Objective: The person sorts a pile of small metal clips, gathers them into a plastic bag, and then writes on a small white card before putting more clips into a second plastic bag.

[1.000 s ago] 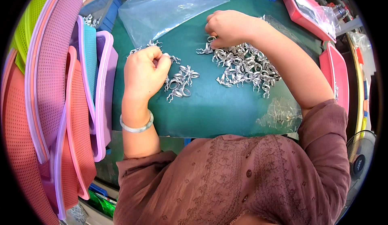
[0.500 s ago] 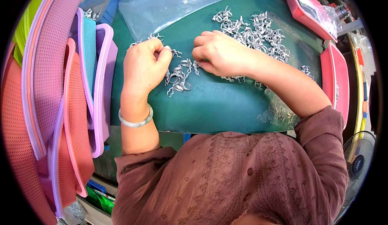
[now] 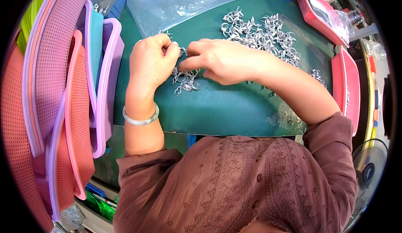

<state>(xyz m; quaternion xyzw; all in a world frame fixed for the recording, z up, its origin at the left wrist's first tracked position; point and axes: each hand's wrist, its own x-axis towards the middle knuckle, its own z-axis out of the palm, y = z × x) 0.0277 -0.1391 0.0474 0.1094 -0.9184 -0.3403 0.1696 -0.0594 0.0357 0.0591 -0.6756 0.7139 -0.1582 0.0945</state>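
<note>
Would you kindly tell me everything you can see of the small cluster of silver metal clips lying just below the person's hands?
The small cluster of shiny silver metal clips lies on the dark green work mat, apart from the far larger heap of the same clips higher up. The pieces look like bent wire or thin stamped metal with loops and curled ends, tangled loosely in a low pile. The left hand, curled into a loose fist, rests at its upper left edge, and the right hand points its fingertips toward the same spot.

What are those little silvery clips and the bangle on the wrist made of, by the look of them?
The silvery clips look like bright bare metal wire or thin stamped metal: they glint and hold bent loops. The bangle on the left wrist looks like pale, glossy, slightly translucent stone or glass, though it may be plastic.
</note>
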